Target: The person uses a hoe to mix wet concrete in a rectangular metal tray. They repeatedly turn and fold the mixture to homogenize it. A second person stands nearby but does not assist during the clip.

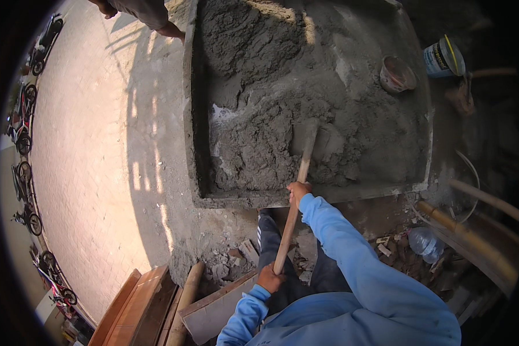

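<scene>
A long wooden-handled hoe slants up from my body into a shallow trough of wet grey mortar. Its blade lies partly sunk in the mortar. My left hand is wrapped round the lower end of the handle, close to my legs. Farther up, my right hand grips the handle above the trough's near edge. Mortar is heaped at the trough's left and far side, with a whitish wet patch near the left wall.
A mortar-smeared bucket sits inside the trough at right; another bucket stands outside. Wooden boards, rubble and bamboo poles flank my legs, with a clear plastic bottle at right. Another person is at far left; motorcycles line the paving.
</scene>
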### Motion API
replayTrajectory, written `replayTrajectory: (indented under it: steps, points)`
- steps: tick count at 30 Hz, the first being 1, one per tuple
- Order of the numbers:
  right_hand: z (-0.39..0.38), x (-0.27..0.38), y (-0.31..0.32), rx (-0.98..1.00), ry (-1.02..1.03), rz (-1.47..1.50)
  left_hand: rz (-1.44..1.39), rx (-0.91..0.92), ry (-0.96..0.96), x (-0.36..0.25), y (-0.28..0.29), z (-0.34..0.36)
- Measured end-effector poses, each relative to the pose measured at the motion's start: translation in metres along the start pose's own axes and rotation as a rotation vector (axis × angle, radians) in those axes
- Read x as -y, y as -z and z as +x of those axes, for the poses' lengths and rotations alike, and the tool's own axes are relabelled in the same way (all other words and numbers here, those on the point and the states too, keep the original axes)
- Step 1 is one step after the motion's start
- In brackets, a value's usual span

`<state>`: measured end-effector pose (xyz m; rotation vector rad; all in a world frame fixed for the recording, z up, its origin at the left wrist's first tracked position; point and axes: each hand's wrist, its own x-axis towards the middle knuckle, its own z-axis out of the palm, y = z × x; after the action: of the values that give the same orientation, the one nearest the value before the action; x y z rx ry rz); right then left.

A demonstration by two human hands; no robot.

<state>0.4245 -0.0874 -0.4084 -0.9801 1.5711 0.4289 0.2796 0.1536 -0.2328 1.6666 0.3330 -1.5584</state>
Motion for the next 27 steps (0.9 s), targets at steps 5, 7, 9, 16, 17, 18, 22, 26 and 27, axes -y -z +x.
replayTrajectory:
  steps: [5,7,9,16,17,18,22,26,27]
  points:
    - [-0.042,0.097,0.03,0.221,0.194,0.227,0.157,-0.284,-0.405,-0.053,-0.01,0.039]
    - [-0.045,0.157,0.018,0.343,0.292,0.284,0.215,-0.361,-0.423,-0.09,-0.004,0.072]
    - [-0.027,0.183,-0.006,0.445,0.387,0.306,0.248,-0.408,-0.386,-0.108,-0.004,0.078]
    - [0.037,-0.011,-0.009,0.602,-0.148,0.186,0.294,-0.416,-0.057,-0.075,-0.059,-0.03]
    - [0.03,-0.026,0.004,0.627,-0.148,0.276,0.305,-0.447,-0.078,-0.069,-0.07,-0.046]
    - [0.016,-0.035,0.018,0.606,-0.174,0.289,0.264,-0.408,-0.007,-0.063,-0.081,-0.063]
    - [-0.079,-0.022,0.074,0.472,-0.172,0.266,0.14,-0.273,-0.051,-0.038,-0.109,-0.121]
    - [-0.147,0.054,0.117,0.367,0.073,0.216,0.047,-0.141,-0.189,-0.056,-0.107,-0.106]
    - [-0.145,0.084,0.122,0.367,0.174,0.253,0.077,-0.09,-0.154,-0.072,-0.102,-0.083]
